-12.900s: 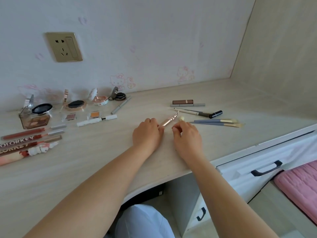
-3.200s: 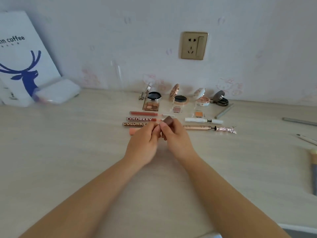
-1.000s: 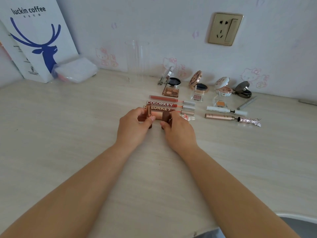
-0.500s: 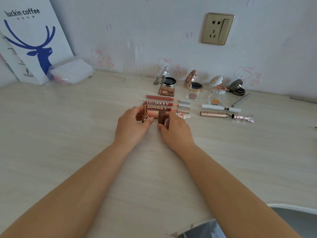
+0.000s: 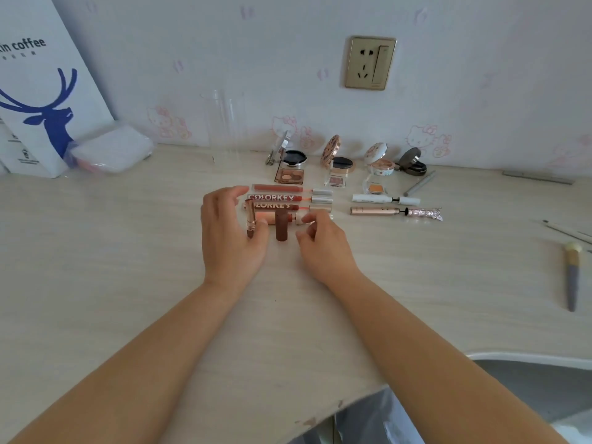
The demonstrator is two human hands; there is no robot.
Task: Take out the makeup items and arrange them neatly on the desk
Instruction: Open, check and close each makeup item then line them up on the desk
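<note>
Lipstick (image 5: 250, 219) stood upright on desk (image 5: 128, 267), rose-gold tube, bullet exposed; its brown cap (image 5: 281, 224) stood upright just to the right. Behind them four lip glosses (image 5: 277, 197) lay side by side, lengthwise left-right, two marked COLORKEY. Further right, white mascara (image 5: 384, 199) and rose-gold mascara (image 5: 395, 212) lay parallel. Open compacts (image 5: 339, 157) and small eyeshadow pans lined the wall. Brush (image 5: 571, 275) lay at far right, well apart
</note>
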